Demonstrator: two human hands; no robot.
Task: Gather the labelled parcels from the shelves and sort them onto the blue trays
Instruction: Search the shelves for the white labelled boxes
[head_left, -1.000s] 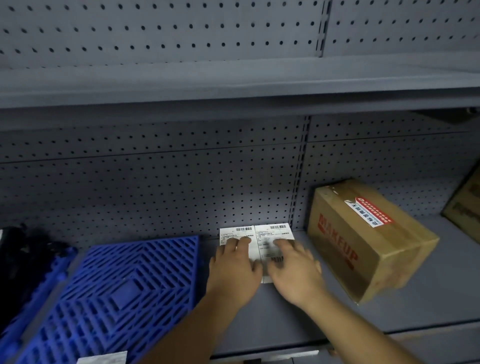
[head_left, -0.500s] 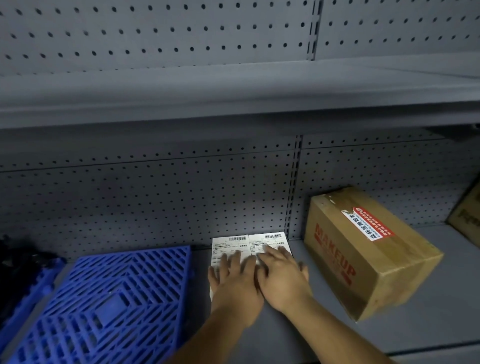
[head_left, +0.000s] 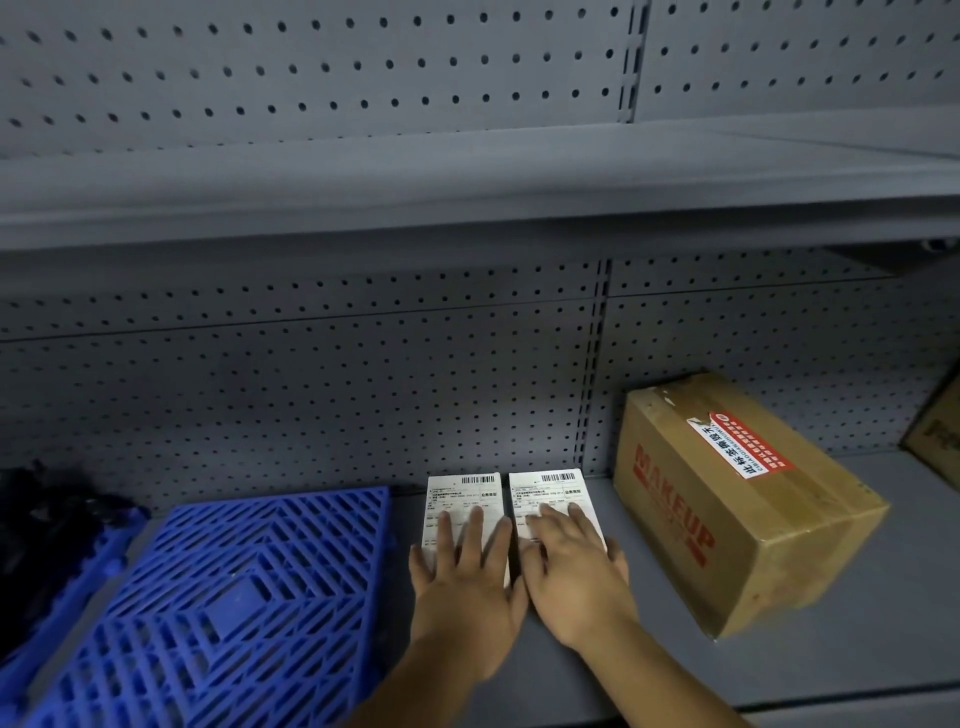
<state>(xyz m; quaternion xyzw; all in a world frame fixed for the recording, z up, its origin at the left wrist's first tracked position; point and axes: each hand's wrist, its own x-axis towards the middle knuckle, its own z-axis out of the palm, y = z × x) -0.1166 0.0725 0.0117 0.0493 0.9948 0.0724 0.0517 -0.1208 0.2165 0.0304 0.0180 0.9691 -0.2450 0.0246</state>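
Head view: two flat parcels (head_left: 506, 499) at the shelf (head_left: 857, 649) back are pressed by open, flat hands, left (head_left: 465, 582) and right (head_left: 574, 577). Probably light and thin; best lifted by the edges.

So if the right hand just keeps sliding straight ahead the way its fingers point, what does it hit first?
Probably the pegboard back wall. The right hand lies flat on the right label, fingers aimed at the rear of the shelf, with nothing standing between. The cardboard box sits off to its right, likely outside that line.
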